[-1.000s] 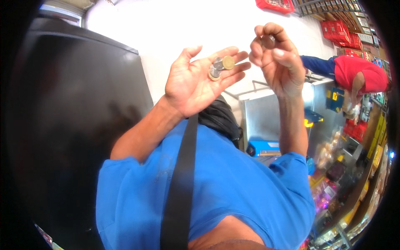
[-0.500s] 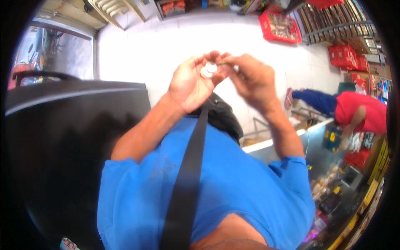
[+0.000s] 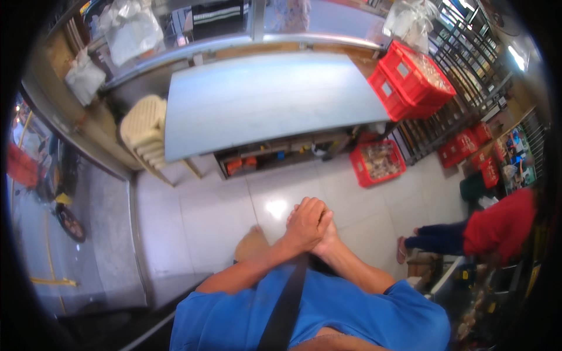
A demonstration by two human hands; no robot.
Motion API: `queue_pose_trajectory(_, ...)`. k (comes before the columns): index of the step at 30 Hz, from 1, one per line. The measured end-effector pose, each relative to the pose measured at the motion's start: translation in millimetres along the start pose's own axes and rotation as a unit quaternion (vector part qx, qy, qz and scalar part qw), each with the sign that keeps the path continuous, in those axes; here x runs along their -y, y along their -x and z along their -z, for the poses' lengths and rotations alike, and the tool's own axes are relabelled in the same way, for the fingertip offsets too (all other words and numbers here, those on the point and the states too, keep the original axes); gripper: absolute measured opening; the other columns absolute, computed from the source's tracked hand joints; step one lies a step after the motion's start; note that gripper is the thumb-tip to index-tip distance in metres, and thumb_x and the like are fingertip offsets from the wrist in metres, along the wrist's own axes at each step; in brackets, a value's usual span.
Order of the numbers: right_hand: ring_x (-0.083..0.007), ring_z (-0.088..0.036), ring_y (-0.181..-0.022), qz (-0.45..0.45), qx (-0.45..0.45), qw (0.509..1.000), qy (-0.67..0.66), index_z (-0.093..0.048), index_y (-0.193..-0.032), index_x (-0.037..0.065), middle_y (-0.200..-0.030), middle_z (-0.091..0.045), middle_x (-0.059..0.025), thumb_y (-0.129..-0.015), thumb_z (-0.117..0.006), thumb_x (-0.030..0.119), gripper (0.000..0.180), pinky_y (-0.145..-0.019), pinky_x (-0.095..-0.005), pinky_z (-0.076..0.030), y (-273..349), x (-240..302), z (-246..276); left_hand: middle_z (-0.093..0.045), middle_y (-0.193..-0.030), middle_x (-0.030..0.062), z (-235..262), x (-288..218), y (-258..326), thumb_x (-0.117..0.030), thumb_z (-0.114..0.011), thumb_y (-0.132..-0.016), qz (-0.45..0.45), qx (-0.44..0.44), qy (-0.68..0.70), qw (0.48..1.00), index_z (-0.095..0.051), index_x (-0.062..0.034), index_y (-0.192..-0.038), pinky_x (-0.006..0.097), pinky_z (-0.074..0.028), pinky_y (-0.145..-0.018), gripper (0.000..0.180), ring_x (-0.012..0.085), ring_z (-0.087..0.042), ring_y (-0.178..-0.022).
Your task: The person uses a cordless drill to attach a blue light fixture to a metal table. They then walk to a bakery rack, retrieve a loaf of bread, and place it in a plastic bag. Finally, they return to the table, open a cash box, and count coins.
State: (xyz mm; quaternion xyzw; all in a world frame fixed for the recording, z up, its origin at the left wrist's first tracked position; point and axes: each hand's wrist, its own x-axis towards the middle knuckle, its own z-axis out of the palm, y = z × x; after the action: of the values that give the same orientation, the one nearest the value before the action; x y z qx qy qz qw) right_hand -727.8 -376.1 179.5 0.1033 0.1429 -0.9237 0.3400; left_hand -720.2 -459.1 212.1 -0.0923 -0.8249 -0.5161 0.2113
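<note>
My left hand (image 3: 305, 224) lies folded over my right hand (image 3: 329, 238) in front of my chest, above the pale tiled floor (image 3: 193, 222). The two hands are pressed together with the fingers closed. The coins seen in my palm earlier are hidden between the hands. A black strap (image 3: 287, 304) runs across my blue shirt (image 3: 363, 310) just below the wrists.
A long blue-grey table (image 3: 263, 99) stands ahead with a stack of cream plastic chairs (image 3: 146, 137) at its left end. Red crates (image 3: 413, 76) sit on its right end, and another red crate (image 3: 379, 162) sits on the floor. A person in a red shirt (image 3: 497, 228) stands at the right.
My left palm held several coins in the open, then the right hand came over them. Now both hands are clasped shut, and the view has swung down to the floor and table.
</note>
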Motion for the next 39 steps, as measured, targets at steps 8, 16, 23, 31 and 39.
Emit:
queue_pose_trajectory(8, -0.0203, -0.054, -0.086, 0.235, 0.222, 0.945, 0.040, -0.050, -0.096, 0.008, -0.090, -0.052, -0.0065, -0.098, -0.047, 0.022, 0.015, -0.080, -0.0339, -0.048, -202.8, -1.1, -121.1, -0.060, -0.089, 0.0116, 85.7, 59.9, -153.6, -0.010, -0.071, -0.078, -0.116, -0.082, -0.017, 0.990, -0.061, -0.0039, -0.083, 0.040, -0.044, -0.078, 0.014, 0.0291, -0.056, -0.087)
queue_pose_trajectory(16, -0.0146, -0.064, -0.078, -0.210, 0.143, 0.600, 0.759, -0.065, -0.095, 0.001, -0.086, -0.065, -0.0081, -0.082, -0.055, 0.004, 0.016, -0.064, -0.0275, -0.052, -358.4, 244.0, -126.0, -0.058, -0.114, 0.0183, 98.2, 229.6, -233.4, -0.013, -0.068, -0.086, 0.111, -0.183, -0.091, 0.973, -0.059, -0.0009, -0.107, 0.045, -0.042, -0.098, 0.027, 0.0359, -0.054, -0.111)
queue_pose_trajectory(23, -0.0379, -0.068, -0.093, 0.399, 0.040, 0.029, 0.916, -0.068, -0.099, 0.005, -0.093, -0.070, -0.0190, -0.076, -0.066, 0.007, 0.024, -0.079, -0.0465, -0.052, -555.7, 487.7, -416.2, -0.037, -0.149, 0.0179, 90.8, 389.9, -243.0, -0.030, -0.067, -0.090, 0.295, -0.090, -0.401, 0.862, -0.050, 0.0000, -0.132, 0.059, -0.021, -0.116, 0.054, 0.0381, -0.028, -0.141)
queue_pose_trajectory(31, -0.0372, -0.071, -0.086, 0.348, -0.019, 0.040, 0.936, -0.072, -0.097, -0.001, -0.088, -0.071, -0.0231, -0.080, -0.068, 0.023, 0.030, -0.076, -0.0448, -0.054, -710.7, 589.1, -483.1, -0.033, -0.150, 0.0161, 80.5, 390.6, -251.4, -0.031, -0.060, -0.094, 0.324, -0.095, -0.473, 0.813, -0.045, -0.0032, -0.136, 0.060, -0.013, -0.120, 0.053, 0.0355, -0.022, -0.145)
queue_pose_trajectory(39, -0.0269, -0.069, -0.097, 0.615, -0.034, 0.204, 0.761, -0.067, -0.120, 0.005, -0.106, -0.072, -0.0154, -0.094, -0.058, 0.030, 0.036, -0.089, -0.0345, -0.051, -618.5, 595.9, -475.9, -0.035, -0.148, 0.0182, 88.7, 393.0, -258.7, -0.031, -0.061, -0.092, 0.293, -0.094, -0.444, 0.842, -0.045, -0.0030, -0.136, 0.061, -0.017, -0.118, 0.054, 0.0370, -0.025, -0.143)
